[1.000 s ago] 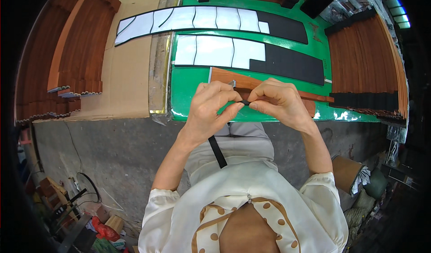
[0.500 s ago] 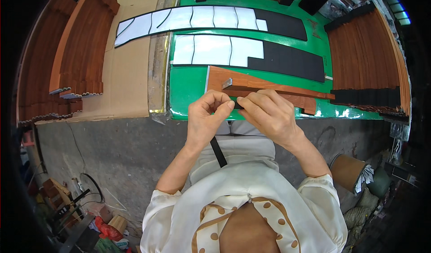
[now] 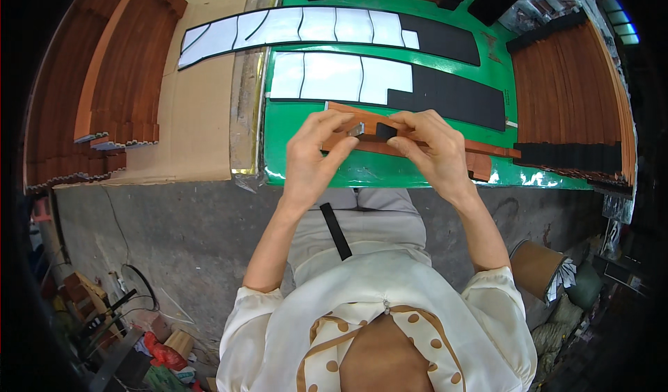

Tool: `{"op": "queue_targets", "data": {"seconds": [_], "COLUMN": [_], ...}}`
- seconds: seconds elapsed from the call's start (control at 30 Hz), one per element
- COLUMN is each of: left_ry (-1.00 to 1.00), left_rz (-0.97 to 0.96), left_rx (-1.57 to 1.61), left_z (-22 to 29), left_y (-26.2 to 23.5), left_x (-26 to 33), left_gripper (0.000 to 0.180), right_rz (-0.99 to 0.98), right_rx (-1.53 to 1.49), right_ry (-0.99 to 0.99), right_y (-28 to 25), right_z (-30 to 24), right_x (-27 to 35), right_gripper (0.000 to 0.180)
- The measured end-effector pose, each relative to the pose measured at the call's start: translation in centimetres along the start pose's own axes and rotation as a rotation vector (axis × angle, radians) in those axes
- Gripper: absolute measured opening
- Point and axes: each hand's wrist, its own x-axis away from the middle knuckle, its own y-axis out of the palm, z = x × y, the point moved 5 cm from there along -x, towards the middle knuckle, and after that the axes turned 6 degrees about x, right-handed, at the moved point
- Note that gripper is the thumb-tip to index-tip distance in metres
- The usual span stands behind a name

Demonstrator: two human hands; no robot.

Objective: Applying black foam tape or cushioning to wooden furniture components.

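Observation:
My left hand (image 3: 311, 154) is closed, its thumb and fingertips on either side of the silvery end of a reddish-brown wood-look strip (image 3: 480, 146). My right hand (image 3: 438, 152) pinches a small black patch (image 3: 385, 131) by its right edge, just right of that silvery end. Part of the strip passes out of sight behind my right hand. Beneath it lies a wider wood-look board (image 3: 348, 109), mostly covered by my hands. A narrow black strip (image 3: 336, 232) rests across my lap.
Two long black panels with white sheets (image 3: 323, 75) lie beyond my hands on the green tabletop (image 3: 285, 141). Stacks of wood-look boards stand at left (image 3: 129, 65) and right (image 3: 567, 85). A dark phone-like slab (image 3: 495, 1) is at the far right. Cardboard (image 3: 198, 113) covers the left side.
My hands have moved forward from the table edge and spread slightly apart. The left fingers now close around the strip's end, and the black patch shows more fully in my right hand.

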Motion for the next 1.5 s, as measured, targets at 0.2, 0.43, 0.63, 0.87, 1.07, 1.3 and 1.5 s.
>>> {"op": "queue_targets", "data": {"seconds": [0.2, 0.43, 0.63, 0.87, 1.07, 1.3, 1.5], "left_ry": [-0.086, -0.079, -0.075, -0.066, -0.064, -0.081, -0.072], "left_rz": [-0.063, -0.055, -0.058, -0.059, -0.064, -0.06, -0.05], "left_rx": [0.091, 0.152, 0.129, 0.115, 0.088, 0.122, 0.153], "left_z": [-1.4, -1.5, -1.3, -1.4, -1.5, -1.3, -0.6], "left_y": [1.2, 1.5, 1.5, 1.6, 1.6, 1.5, 1.6], "left_x": [-0.4, -0.5, -0.6, -0.6, -0.4, -0.4, -0.7], "left_gripper": [0.032, 0.025, 0.024, 0.023, 0.022, 0.022, 0.022], "right_rz": [0.02, 0.026, 0.035, 0.031, 0.041, 0.07, 0.109], "right_rx": [0.067, 0.096, 0.118, 0.134, 0.125, 0.075, 0.08], "right_ry": [-0.111, -0.132, -0.144, -0.145, -0.129, -0.053, -0.062], "right_y": [0.7, 1.0, 1.1, 1.2, 1.3, 1.7, 1.8], "right_z": [0.7, 0.6, 0.5, 0.5, 0.3, 0.5, 0.5], "right_x": [-0.3, -0.4, -0.4, -0.5, -0.3, 0.1, 0.2], "right_gripper": [0.024, 0.024, 0.024, 0.024, 0.021, 0.02, 0.018]}}
